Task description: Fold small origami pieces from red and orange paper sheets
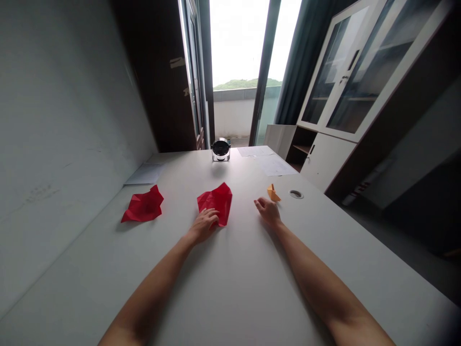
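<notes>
My left hand [205,225] lies over the lower left part of a creased red paper sheet [221,199], its fingers stretched across the paper and touching it. The sheet's corners stand up a little from the table. To the right, my right hand [268,210] rests on the table with its fingers curled in, and nothing shows in them. Just beyond it, close to the knuckles, sits a small folded orange paper boat [273,193]. Further left lies a second creased red paper sheet [144,205], apart from both hands.
The white table [223,288] runs along a wall at left. At its far end stands a round black device [221,149] on a metal stand. White papers [277,166] lie at the far right, another sheet [144,173] at left. A cable hole [296,194] is at right.
</notes>
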`<state>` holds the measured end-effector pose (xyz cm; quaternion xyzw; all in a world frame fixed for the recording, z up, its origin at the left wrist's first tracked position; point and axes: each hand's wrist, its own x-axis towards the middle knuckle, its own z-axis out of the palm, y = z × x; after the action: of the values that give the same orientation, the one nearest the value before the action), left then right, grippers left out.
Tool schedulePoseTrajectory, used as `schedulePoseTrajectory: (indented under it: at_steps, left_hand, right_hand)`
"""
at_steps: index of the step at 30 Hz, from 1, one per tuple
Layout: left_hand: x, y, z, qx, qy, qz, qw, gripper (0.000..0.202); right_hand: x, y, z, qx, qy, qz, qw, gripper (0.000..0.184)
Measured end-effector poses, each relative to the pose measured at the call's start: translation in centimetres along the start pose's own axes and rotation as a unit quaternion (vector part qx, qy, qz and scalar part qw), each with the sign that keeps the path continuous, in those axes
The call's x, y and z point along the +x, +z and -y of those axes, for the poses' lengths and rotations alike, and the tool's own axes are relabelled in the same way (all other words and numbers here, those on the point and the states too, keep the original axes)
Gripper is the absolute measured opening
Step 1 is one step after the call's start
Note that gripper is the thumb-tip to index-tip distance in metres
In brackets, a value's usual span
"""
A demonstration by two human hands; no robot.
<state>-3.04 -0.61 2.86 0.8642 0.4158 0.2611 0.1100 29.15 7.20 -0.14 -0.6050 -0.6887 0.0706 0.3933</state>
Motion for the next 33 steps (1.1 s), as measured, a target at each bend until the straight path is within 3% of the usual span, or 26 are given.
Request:
schedulePoseTrajectory:
  at_steps: [3, 8, 13, 18, 24, 28, 33]
  left_hand:
    - [-0.3, 0.0, -0.2, -0.052, -0.002, 0.031, 0.998, 0.014]
    - [0.1, 0.0, -0.5, -0.089, -0.014, 0.043, 0.995, 0.021]
    - [0.1, 0.1, -0.1, -0.088, 0.002, 0.034, 0.996, 0.024]
    - [-0.2, 0.2, 0.7, -0.075, -0.006, 0.018, 0.997, 0.025]
    - [-0.5, 0.4, 1.6, -0.042, -0.025, -0.012, 0.999, 0.018]
    - [-0.9, 0.5, 3.0, 0.004, -0.091, -0.032, 0.995, 0.035]
    - [-1.2, 0.9, 4.6, 0.028, -0.146, -0.012, 0.989, 0.063]
  right_hand:
    - [-0.5, 0.3, 2.0, 0.014, -0.027, -0.006, 1.0, 0.032]
    - [-2.3, 0.8, 7.5, 0.079, -0.133, -0.055, 0.986, 0.024]
    - [-4.0, 1.3, 10.8, 0.071, -0.272, 0.027, 0.959, 0.017]
    - [-3.9, 2.5, 9.5, 0.028, -0.266, 0.056, 0.962, 0.015]
    - [-4.0, 3.9, 7.4, -0.004, -0.225, 0.141, 0.964, 0.022]
    - [-4.0, 3.9, 7.2, -0.018, -0.208, 0.155, 0.966, 0.024]
    - [-3.7, 3.6, 7.0, -0.047, -0.192, 0.164, 0.967, 0.043]
